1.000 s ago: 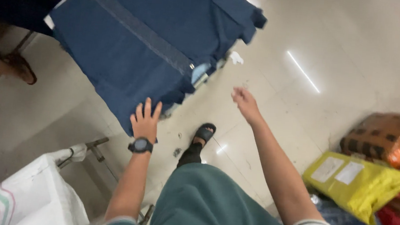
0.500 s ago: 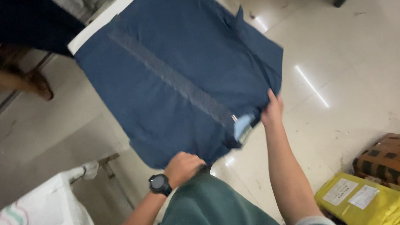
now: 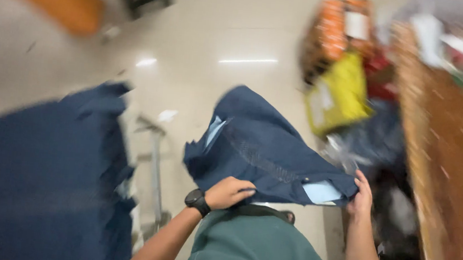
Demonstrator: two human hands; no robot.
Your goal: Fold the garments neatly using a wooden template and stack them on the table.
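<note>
Lifted off the stack, a navy garment point(image 3: 266, 150) hangs between left hand point(image 3: 229, 192) and right hand point(image 3: 362, 196), both grips pinching its edge.

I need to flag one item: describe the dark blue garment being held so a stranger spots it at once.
Start from the pale shiny floor. Above it, both hands lift a dark blue garment, left hand and right hand gripping its near edge. Unlike the blue stack at left, it shows light blue tags.

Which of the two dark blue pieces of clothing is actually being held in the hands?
The smaller blue garment in the middle, with pale blue tags: the left hand and right hand grip its near edge. The larger blue pile at left lies untouched.
</note>
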